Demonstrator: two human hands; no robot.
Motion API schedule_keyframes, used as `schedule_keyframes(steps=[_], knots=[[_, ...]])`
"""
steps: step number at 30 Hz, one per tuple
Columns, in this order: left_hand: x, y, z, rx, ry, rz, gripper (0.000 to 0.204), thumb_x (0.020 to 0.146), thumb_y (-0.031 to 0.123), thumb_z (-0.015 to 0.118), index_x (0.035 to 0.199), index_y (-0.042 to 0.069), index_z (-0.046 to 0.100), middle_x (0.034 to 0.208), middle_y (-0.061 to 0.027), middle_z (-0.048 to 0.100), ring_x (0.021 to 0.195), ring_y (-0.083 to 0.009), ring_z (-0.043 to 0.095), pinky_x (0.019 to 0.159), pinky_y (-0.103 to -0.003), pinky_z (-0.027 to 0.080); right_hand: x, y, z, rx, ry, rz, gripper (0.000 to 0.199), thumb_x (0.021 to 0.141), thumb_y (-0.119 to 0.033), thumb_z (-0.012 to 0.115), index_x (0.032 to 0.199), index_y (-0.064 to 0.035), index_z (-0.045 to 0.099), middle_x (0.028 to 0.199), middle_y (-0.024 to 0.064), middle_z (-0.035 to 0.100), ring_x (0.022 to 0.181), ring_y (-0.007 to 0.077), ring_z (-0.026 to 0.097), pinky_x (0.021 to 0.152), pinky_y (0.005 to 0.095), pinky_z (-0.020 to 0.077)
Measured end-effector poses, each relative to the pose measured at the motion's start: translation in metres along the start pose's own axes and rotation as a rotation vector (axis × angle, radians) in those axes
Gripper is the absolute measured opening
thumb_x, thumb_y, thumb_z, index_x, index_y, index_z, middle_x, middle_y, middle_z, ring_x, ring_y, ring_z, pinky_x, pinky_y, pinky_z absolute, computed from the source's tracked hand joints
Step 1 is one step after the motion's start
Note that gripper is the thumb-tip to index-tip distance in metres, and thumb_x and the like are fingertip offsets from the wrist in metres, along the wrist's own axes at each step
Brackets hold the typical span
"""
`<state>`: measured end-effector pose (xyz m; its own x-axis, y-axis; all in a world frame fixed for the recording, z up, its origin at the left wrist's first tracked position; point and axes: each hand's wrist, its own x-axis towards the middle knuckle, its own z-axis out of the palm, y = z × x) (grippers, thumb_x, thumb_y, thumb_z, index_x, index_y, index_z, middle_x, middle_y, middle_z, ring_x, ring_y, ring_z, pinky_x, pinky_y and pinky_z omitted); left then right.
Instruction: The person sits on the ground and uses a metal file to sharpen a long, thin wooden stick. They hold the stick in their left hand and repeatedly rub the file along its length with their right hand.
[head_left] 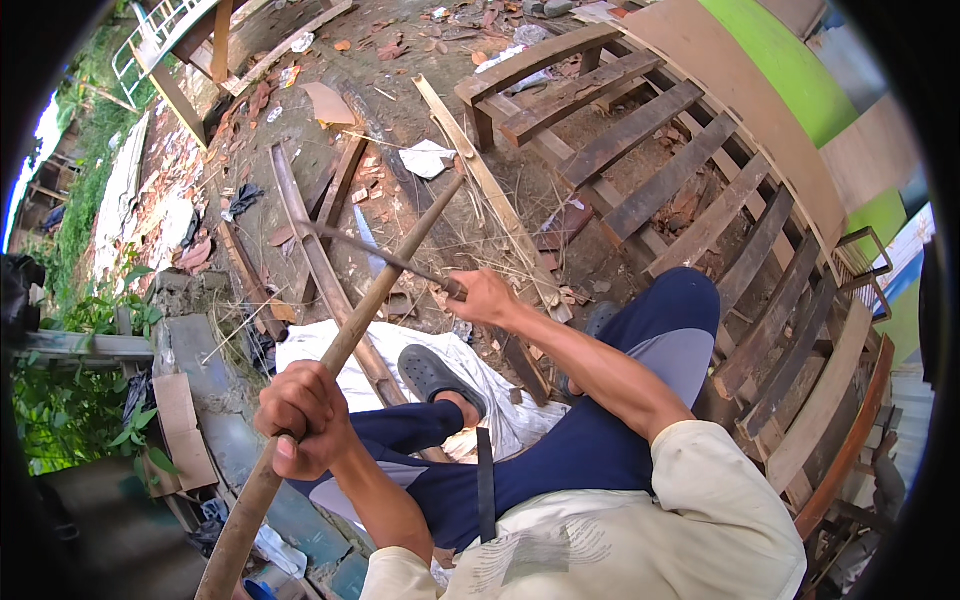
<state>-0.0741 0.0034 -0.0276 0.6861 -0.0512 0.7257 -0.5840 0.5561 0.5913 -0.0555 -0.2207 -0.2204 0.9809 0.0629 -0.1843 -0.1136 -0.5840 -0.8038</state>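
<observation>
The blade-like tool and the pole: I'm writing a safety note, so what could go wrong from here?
The blade-like tool in the right hand crosses the pole; a slip along it could reach the bare left hand gripping lower down.

A downward slip might also strike the foot in the gray clog, whose ankle is bare.

Wooden pole (366,314) cut off below, blade (350,242) blurred, handle (455,289) partly hidden by fingers (472,284)

The pole (370,304) is brown, the knife (347,241) dark grey, the cloth (512,420) white.
</observation>
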Motion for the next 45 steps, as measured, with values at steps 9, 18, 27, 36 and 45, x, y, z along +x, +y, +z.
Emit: schedule_keyframes(steps=[9,18,27,36,45], knots=[[0.003,-0.004,-0.005,0.003,0.505,0.047,0.055,0.091,0.050,0.052,0.056,0.017,0.025,0.043,0.0015,0.025,0.037,-0.0089,0.021,0.041,-0.025,0.021,0.002,0.016,0.003,0.087,0.095,0.303,0.022,0.082,-0.024,0.062,0.082,-0.0020,0.061,0.066,0.0106,0.062,0.060,0.0225,0.061,0.058,0.0414,0.0500],[0.019,-0.002,-0.005,0.179,0.883,0.079,0.058,0.098,0.053,0.040,0.056,0.019,0.021,0.044,0.0012,0.021,0.035,-0.0093,0.018,0.038,-0.024,0.018,-0.054,-0.078,0.035,0.069,0.166,-0.291,0.021,0.078,-0.022,0.069,0.079,-0.0038,0.060,0.063,0.0208,0.063,0.061,0.0378,0.066,0.059,0.0448,0.0510],[0.010,-0.008,-0.002,0.209,0.867,0.047,0.053,0.097,0.046,0.041,0.055,0.020,0.022,0.045,0.0021,0.021,0.035,-0.0094,0.018,0.037,-0.024,0.017,-0.042,-0.056,0.028,-0.005,0.204,-0.177,0.025,0.076,-0.026,0.071,0.083,-0.0049,0.062,0.064,0.0196,0.063,0.064,0.0381,0.065,0.060,0.0463,0.0516],[0.016,0.005,-0.008,0.200,0.913,0.027,0.049,0.095,0.042,0.040,0.055,0.020,0.022,0.045,0.0026,0.020,0.036,-0.0099,0.017,0.037,-0.024,0.016,-0.021,-0.009,0.032,-0.005,0.103,0.107,0.028,0.080,-0.031,0.068,0.092,-0.0061,0.064,0.064,0.0176,0.065,0.062,0.0363,0.067,0.063,0.0481,0.0554],[0.016,-0.002,0.000,0.239,0.916,0.038,0.049,0.097,0.039,0.041,0.057,0.020,0.020,0.045,0.0030,0.020,0.035,-0.0090,0.017,0.035,-0.023,0.017,-0.025,-0.014,0.045,0.138,0.224,-0.017,0.025,0.076,-0.025,0.070,0.086,-0.0024,0.066,0.068,0.0224,0.065,0.064,0.0380,0.067,0.061,0.0443,0.0530]])
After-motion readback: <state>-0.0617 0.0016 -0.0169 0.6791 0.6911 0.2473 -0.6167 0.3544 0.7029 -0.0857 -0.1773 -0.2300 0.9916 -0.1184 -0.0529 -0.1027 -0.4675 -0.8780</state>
